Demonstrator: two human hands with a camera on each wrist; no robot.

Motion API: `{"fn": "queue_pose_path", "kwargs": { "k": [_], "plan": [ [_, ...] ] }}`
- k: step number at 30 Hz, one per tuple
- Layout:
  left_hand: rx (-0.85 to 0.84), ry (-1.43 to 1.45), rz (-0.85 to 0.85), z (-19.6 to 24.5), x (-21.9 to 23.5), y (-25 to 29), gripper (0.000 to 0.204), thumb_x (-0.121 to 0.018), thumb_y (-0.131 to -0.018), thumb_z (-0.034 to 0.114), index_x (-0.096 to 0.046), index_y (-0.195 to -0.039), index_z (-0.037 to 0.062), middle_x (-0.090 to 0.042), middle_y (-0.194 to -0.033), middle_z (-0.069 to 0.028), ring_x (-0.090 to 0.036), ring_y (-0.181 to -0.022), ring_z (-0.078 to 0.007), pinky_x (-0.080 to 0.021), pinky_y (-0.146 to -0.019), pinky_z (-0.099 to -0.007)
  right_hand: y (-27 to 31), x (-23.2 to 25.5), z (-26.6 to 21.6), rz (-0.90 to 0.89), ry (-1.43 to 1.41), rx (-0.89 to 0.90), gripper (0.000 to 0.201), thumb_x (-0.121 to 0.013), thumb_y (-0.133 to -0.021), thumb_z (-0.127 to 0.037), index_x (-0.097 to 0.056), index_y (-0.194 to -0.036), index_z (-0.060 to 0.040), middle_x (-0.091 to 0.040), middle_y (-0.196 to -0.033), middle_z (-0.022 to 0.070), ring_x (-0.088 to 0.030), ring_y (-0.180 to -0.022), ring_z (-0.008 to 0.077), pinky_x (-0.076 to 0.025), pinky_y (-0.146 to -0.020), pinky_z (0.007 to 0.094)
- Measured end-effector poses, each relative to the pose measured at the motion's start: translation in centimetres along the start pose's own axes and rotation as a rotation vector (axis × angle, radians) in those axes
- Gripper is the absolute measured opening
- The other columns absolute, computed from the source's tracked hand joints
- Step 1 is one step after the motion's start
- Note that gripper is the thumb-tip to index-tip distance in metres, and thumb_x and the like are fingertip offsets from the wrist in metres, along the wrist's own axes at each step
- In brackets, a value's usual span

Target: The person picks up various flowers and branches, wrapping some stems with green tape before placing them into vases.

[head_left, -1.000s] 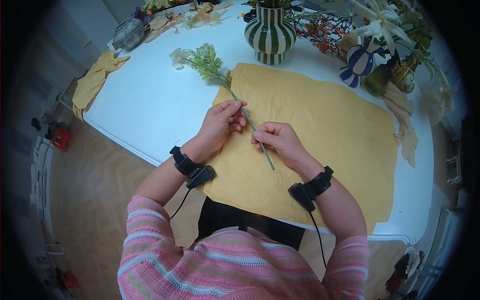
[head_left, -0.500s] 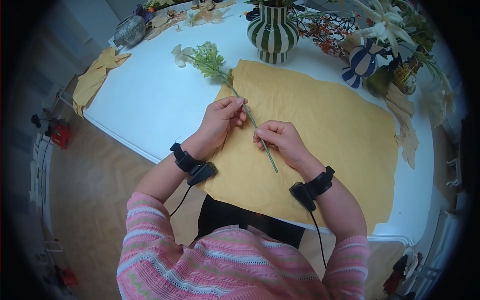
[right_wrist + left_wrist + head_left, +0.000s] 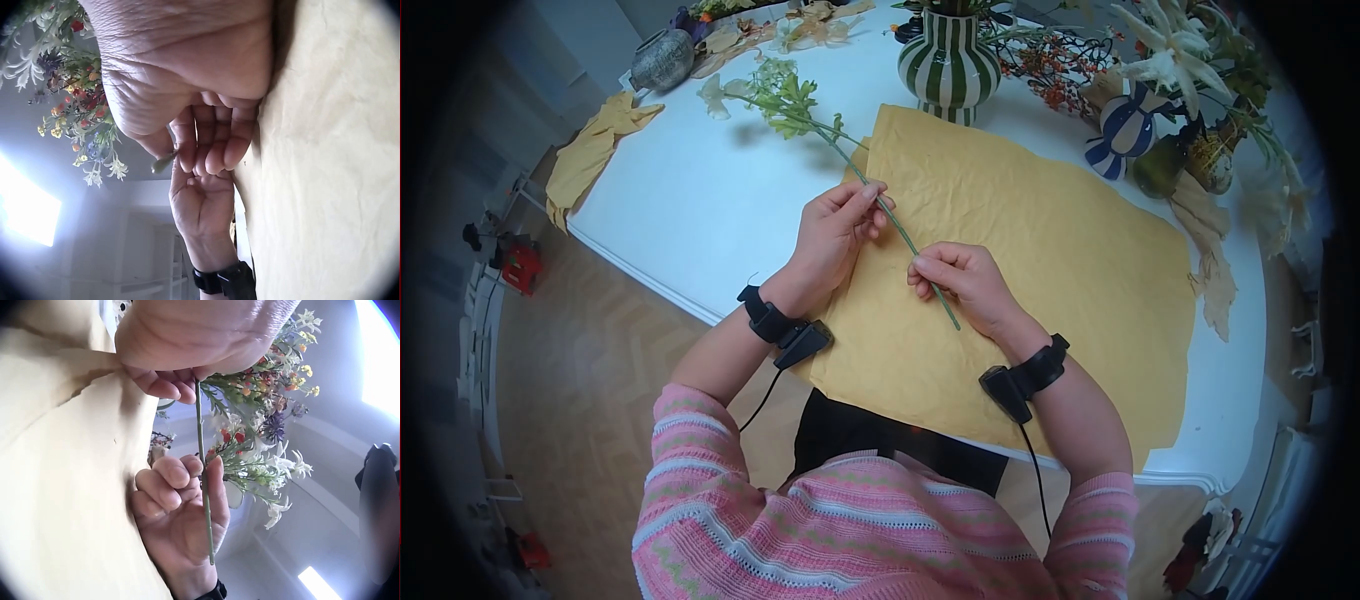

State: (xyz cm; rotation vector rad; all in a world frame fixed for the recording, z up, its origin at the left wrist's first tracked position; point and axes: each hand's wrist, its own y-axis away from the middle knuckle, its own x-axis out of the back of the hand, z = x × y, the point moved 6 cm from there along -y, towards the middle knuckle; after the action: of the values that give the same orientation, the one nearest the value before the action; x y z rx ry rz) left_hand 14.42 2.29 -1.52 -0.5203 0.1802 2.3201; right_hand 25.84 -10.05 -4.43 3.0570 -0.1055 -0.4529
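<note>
A flower stem (image 3: 900,232) with pale green leaves (image 3: 788,104) and a whitish bloom (image 3: 713,97) at its far end slants across the head view. My left hand (image 3: 836,232) pinches it between thumb and index finger, partway along its length. Closer to the bare lower end, my right hand (image 3: 962,280) pinches the same stem with thumb and fingertips. In the left wrist view the green stem (image 3: 200,425) runs between both hands. Its cut end (image 3: 164,164) pokes out past the thumb in the right wrist view. Yellow-tan crinkled paper (image 3: 1040,300) lies beneath both hands.
A green-and-white striped vase (image 3: 948,62) stands at the back. Right of it are red-berried sprigs (image 3: 1055,75), a blue-and-white striped vase (image 3: 1122,128) and a dark green pear shape (image 3: 1160,165). Crumpled yellow paper (image 3: 600,150) and a grey pot (image 3: 662,60) occupy the white table's left.
The flower head has swung left and upward, off toward the far side, and the stem now slants more. My left hand has shifted slightly away from the body; the right stays nearly in place.
</note>
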Motion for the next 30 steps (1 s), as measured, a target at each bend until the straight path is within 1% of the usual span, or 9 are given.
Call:
{"fn": "queue_pose_path", "kwargs": {
  "k": [5, 7, 11, 14, 16, 19, 26, 28, 30],
  "plan": [
    [-0.024, -0.043, 0.003, 0.9, -0.1, 0.4, 0.020, -0.055, -0.097, 0.017, -0.060, -0.106, 0.0001, -0.063, -0.090, -0.0041, -0.056, -0.074, -0.0088, -0.046, -0.068, -0.0215, 0.1, -0.2, -0.2, 0.014, -0.027, -0.013, 0.021, -0.063, -0.092, -0.020, -0.066, -0.090, 0.0010, -0.064, -0.081, 0.0026, -0.058, -0.070, 0.0075, -0.047, -0.066, 0.0215],
    [-0.074, -0.091, 0.070, 1.6, 0.3, 0.2, 0.021, -0.054, -0.098, 0.017, -0.059, -0.108, -0.0001, -0.063, -0.092, -0.0047, -0.055, -0.074, -0.0098, -0.046, -0.068, -0.0232, 0.1, -0.1, -0.2, 0.016, -0.031, -0.015, 0.020, -0.063, -0.092, -0.018, -0.066, -0.091, 0.0016, -0.064, -0.081, 0.0029, -0.058, -0.070, 0.0076, -0.047, -0.066, 0.0217],
    [-0.121, -0.100, 0.059, 2.3, 0.7, 0.0, 0.022, -0.052, -0.098, 0.017, -0.059, -0.110, -0.0004, -0.063, -0.093, -0.0055, -0.055, -0.075, -0.0109, -0.046, -0.068, -0.0247, 0.1, -0.1, -0.3, 0.008, -0.024, 0.006, 0.019, -0.063, -0.091, -0.017, -0.066, -0.091, 0.0018, -0.064, -0.081, 0.0028, -0.058, -0.070, 0.0077, -0.047, -0.066, 0.0218],
    [-0.157, -0.118, 0.048, 2.6, 0.5, 0.3, 0.022, -0.052, -0.098, 0.017, -0.059, -0.110, -0.0004, -0.063, -0.093, -0.0057, -0.056, -0.075, -0.0114, -0.046, -0.068, -0.0249, 0.0, -0.2, -0.2, -0.002, -0.015, -0.002, 0.015, -0.064, -0.091, -0.013, -0.066, -0.092, 0.0019, -0.065, -0.084, 0.0050, -0.060, -0.073, 0.0097, -0.048, -0.069, 0.0226],
    [-0.207, -0.102, 0.037, 2.9, 0.4, 0.4, 0.022, -0.052, -0.098, 0.017, -0.058, -0.111, -0.0004, -0.063, -0.093, -0.0059, -0.056, -0.074, -0.0116, -0.046, -0.068, -0.0248, 0.1, -0.2, -0.4, 0.011, -0.009, 0.007, 0.017, -0.064, -0.091, -0.015, -0.066, -0.092, 0.0020, -0.064, -0.080, 0.0028, -0.058, -0.069, 0.0079, -0.047, -0.066, 0.0218],
    [-0.241, -0.089, 0.024, 3.2, 0.3, 0.4, 0.022, -0.052, -0.099, 0.016, -0.060, -0.109, -0.0017, -0.064, -0.093, -0.0075, -0.057, -0.074, -0.0108, -0.047, -0.067, -0.0240, 0.0, -0.2, -0.3, 0.024, -0.012, -0.005, 0.018, -0.064, -0.091, -0.015, -0.066, -0.093, 0.0022, -0.064, -0.079, 0.0029, -0.058, -0.069, 0.0079, -0.047, -0.066, 0.0218],
    [-0.236, -0.119, 0.012, 3.2, 0.4, 0.5, 0.022, -0.053, -0.098, 0.017, -0.060, -0.109, -0.0009, -0.065, -0.093, -0.0073, -0.057, -0.072, -0.0108, -0.047, -0.066, -0.0243, 0.0, -0.3, -0.4, 0.012, -0.001, 0.003, 0.018, -0.064, -0.090, -0.015, -0.066, -0.093, 0.0025, -0.064, -0.080, 0.0029, -0.058, -0.069, 0.0078, -0.047, -0.066, 0.0216],
    [-0.219, -0.136, 0.036, 3.1, 0.4, 0.6, 0.022, -0.051, -0.098, 0.016, -0.059, -0.110, -0.0007, -0.063, -0.092, -0.0063, -0.055, -0.073, -0.0117, -0.044, -0.067, -0.0240, 0.0, -0.3, -0.4, 0.012, -0.002, 0.002, 0.018, -0.064, -0.090, -0.015, -0.067, -0.093, 0.0027, -0.064, -0.080, 0.0030, -0.058, -0.069, 0.0078, -0.047, -0.066, 0.0215],
    [-0.205, -0.138, 0.032, 3.0, 0.4, 0.5, 0.022, -0.051, -0.098, 0.016, -0.059, -0.110, -0.0005, -0.063, -0.092, -0.0061, -0.054, -0.073, -0.0116, -0.043, -0.067, -0.0238, 0.0, -0.2, -0.3, 0.016, -0.003, -0.001, 0.018, -0.064, -0.090, -0.015, -0.067, -0.093, 0.0027, -0.064, -0.080, 0.0030, -0.058, -0.070, 0.0079, -0.047, -0.066, 0.0216]
  ]
}}
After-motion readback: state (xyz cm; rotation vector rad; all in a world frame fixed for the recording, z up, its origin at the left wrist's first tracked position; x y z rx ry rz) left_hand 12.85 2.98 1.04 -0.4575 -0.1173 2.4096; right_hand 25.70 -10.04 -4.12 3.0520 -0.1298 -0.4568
